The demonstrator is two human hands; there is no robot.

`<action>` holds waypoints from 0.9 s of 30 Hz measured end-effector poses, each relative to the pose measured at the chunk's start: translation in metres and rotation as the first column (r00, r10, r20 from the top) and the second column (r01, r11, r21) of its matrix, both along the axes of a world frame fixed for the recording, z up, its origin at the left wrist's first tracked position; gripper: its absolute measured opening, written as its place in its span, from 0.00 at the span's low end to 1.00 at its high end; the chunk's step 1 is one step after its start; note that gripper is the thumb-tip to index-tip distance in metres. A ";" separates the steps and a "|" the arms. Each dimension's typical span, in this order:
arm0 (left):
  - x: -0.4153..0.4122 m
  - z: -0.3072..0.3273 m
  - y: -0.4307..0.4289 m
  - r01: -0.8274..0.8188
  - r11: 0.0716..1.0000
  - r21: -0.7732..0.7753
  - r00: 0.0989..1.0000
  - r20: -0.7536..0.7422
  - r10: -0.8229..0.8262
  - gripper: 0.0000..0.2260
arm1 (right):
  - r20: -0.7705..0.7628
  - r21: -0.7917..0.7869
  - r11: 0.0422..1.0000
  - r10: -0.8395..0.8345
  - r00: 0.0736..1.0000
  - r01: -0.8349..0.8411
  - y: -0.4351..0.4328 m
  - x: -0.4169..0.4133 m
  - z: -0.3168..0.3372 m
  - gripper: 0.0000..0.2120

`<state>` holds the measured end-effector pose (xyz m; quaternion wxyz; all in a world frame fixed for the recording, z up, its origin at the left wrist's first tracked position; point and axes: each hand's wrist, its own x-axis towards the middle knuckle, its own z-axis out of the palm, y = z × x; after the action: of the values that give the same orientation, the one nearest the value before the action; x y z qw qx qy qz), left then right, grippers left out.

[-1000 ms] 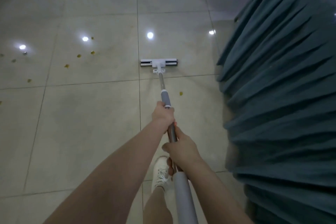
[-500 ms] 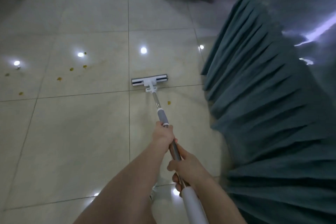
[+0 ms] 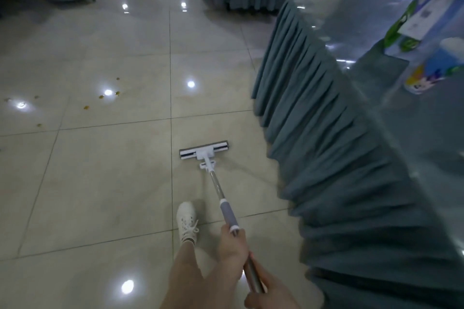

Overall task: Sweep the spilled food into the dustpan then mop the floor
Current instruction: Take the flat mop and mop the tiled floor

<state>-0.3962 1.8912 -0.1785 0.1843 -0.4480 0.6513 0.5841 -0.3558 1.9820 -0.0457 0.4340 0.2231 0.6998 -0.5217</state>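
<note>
Both hands curl round the mop pole. The left hand is just under the soft grey grip, and the right hand is at the bottom edge. Holding it in two spots likely helps push and steer. The flat white mop head lies on the shiny, smooth floor mid-frame, near the bench's folded cloth. Tiny yellow food bits sit at the left, well apart.

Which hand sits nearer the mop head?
The left hand, right behind the grey sleeve; the right hand holds the pole further back, nearest the camera.
</note>
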 end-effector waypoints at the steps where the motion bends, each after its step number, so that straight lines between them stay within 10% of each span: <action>1: -0.004 -0.011 0.002 -0.015 1.000 -0.005 1.000 -0.003 0.015 0.04 | -0.020 0.049 0.998 0.040 0.999 -0.039 0.001 -0.001 0.001 0.34; 16: -0.260 0.028 -0.138 -0.145 0.989 -0.019 0.987 -0.074 0.144 0.11 | -0.111 0.186 0.911 0.393 0.913 -0.369 -0.135 -0.248 -0.020 0.43; 27: -0.504 -0.047 -0.326 -0.048 0.975 0.219 0.997 -0.056 0.061 0.25 | -0.108 0.085 0.944 0.328 0.938 -0.320 -0.304 -0.493 -0.116 0.42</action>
<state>-0.9004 1.5655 -0.2251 0.1957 -0.4245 0.5765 0.6702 -0.8489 1.6776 -0.1619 0.4631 0.0870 0.7689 -0.4321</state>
